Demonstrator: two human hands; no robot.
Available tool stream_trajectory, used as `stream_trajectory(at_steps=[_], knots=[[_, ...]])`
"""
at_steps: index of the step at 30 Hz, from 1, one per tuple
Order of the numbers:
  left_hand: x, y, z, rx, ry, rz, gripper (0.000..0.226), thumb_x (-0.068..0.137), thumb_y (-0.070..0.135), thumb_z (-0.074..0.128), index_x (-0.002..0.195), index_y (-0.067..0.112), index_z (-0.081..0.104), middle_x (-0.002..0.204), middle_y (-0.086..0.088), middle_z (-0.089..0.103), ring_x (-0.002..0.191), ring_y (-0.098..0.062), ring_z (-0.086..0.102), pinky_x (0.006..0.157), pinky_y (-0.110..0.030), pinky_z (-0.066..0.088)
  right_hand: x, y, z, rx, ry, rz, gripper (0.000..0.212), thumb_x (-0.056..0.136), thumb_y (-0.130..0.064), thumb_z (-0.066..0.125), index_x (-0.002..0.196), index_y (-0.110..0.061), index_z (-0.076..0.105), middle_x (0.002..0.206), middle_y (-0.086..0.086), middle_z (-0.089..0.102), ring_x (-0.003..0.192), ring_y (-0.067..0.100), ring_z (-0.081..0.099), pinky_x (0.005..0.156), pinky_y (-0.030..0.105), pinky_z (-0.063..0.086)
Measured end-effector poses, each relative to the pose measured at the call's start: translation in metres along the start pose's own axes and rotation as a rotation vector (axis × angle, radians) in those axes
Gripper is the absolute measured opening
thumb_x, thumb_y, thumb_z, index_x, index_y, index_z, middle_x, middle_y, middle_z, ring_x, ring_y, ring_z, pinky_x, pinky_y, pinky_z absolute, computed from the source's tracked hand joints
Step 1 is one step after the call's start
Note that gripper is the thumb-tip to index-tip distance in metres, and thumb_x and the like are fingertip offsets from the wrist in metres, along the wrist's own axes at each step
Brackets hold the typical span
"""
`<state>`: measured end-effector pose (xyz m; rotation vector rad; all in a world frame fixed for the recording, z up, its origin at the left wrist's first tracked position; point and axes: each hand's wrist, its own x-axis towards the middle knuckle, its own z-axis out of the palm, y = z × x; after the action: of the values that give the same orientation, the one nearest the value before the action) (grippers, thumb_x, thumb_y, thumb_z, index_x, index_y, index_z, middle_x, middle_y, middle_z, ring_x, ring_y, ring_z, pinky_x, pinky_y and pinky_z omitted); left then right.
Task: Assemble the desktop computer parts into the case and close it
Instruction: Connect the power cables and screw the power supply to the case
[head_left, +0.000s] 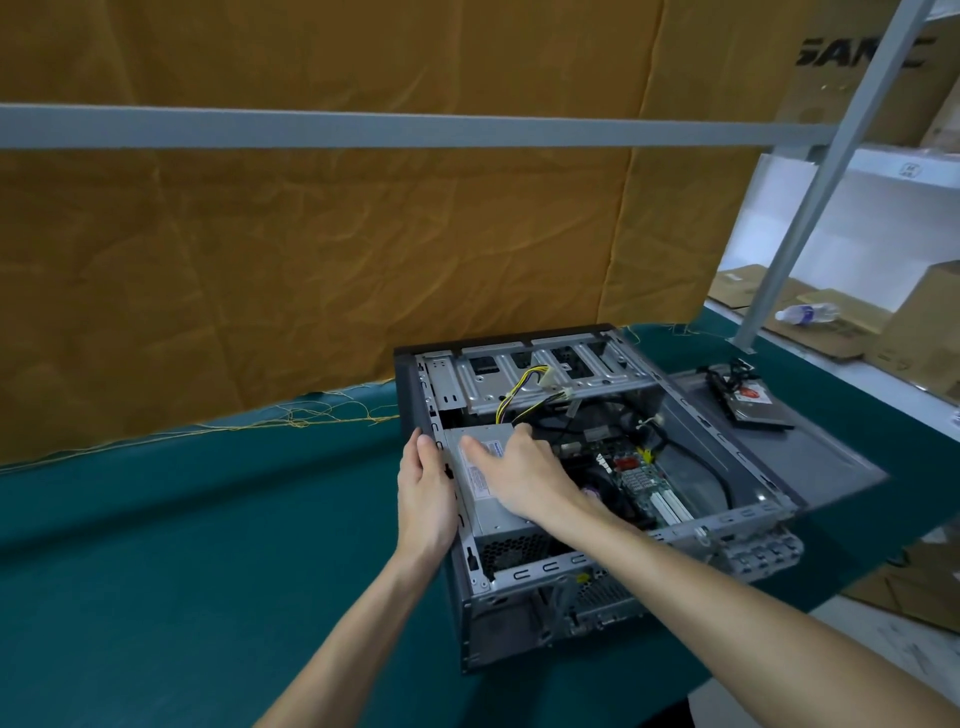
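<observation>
The computer case (519, 623) lies on its side on the green table cover (182, 545), open face up, and everything here is best placed against it. The grey power supply (488, 499) sits in the case's near-left corner, its long axis running along the left wall, vented end toward the rear panel nearest the person.

The right hand (519, 473) lies flat on top of the power supply, fingers spread and pointing toward the left wall; it presses rather than grips, closed round nothing. The left hand (426, 493) is outside the case, palm against that left wall, fingers loosely extended and thumb hooked over the rim, bracing. So the box sits directly under the right palm and just inside the wall from the left hand.

I judge the step in hand to be seating the power supply against the wall and rear panel. There is little slack on the left; on the right lies the motherboard (639, 483), close by, with black cables beyond it. The yellow-and-black wire bundle (524, 389) rises from the unit's far end toward the drive cage (545, 374) and could snag.

The side panel (805, 457) lies to the case's right, carrying a hard drive (753, 402); both are not yet fitted.
</observation>
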<state>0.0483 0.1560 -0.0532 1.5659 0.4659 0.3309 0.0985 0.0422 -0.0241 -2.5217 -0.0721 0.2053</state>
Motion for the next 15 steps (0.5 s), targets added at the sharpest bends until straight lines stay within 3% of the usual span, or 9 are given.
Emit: stream_trajectory(at_steps=[7,9,11,13,15], knots=[[0.002,-0.003,-0.004,-0.02,-0.021,0.022,0.051,0.11,0.037,0.029,0.153,0.014,0.042,0.156,-0.001,0.046,0.144,-0.016,0.041,0.123,-0.042,0.027,-0.006,-0.013,0.001,-0.102,0.052,-0.157,0.053,0.107,-0.051,0.024,0.128,-0.006,0.042,0.124,0.017,0.055,0.103,0.034,0.062,0.075,0.039,0.041],[0.003,-0.004,-0.004,-0.01,-0.032,0.031,0.05,0.11,0.036,0.032,0.154,0.015,0.041,0.154,-0.001,0.048,0.142,-0.017,0.043,0.122,-0.043,0.029,0.003,-0.013,-0.019,-0.042,0.128,-0.192,0.037,0.11,-0.043,0.026,0.117,-0.014,0.049,0.113,0.007,0.058,0.086,0.017,0.06,0.067,0.034,0.043],[0.003,-0.004,-0.003,-0.019,-0.014,0.024,0.051,0.109,0.036,0.036,0.156,0.015,0.038,0.154,0.0,0.048,0.142,-0.016,0.043,0.122,-0.042,0.03,0.009,-0.01,-0.032,-0.09,0.07,-0.234,0.027,0.109,-0.04,0.034,0.108,-0.021,0.054,0.097,-0.001,0.061,0.069,0.009,0.057,0.054,0.03,0.04],[0.003,-0.004,-0.002,-0.03,0.002,0.022,0.051,0.109,0.036,0.037,0.156,0.016,0.038,0.154,0.0,0.047,0.141,-0.017,0.043,0.122,-0.042,0.03,0.007,-0.009,-0.025,-0.092,-0.05,-0.239,0.03,0.107,-0.048,0.033,0.11,-0.026,0.055,0.087,-0.003,0.064,0.06,0.01,0.058,0.051,0.028,0.041],[0.003,-0.004,-0.002,-0.027,0.003,0.025,0.051,0.109,0.035,0.037,0.156,0.016,0.038,0.154,-0.001,0.047,0.141,-0.017,0.044,0.121,-0.043,0.031,0.002,-0.013,-0.008,-0.08,-0.083,-0.225,0.031,0.107,-0.05,0.03,0.112,-0.026,0.05,0.087,0.001,0.066,0.068,0.019,0.062,0.057,0.033,0.043]])
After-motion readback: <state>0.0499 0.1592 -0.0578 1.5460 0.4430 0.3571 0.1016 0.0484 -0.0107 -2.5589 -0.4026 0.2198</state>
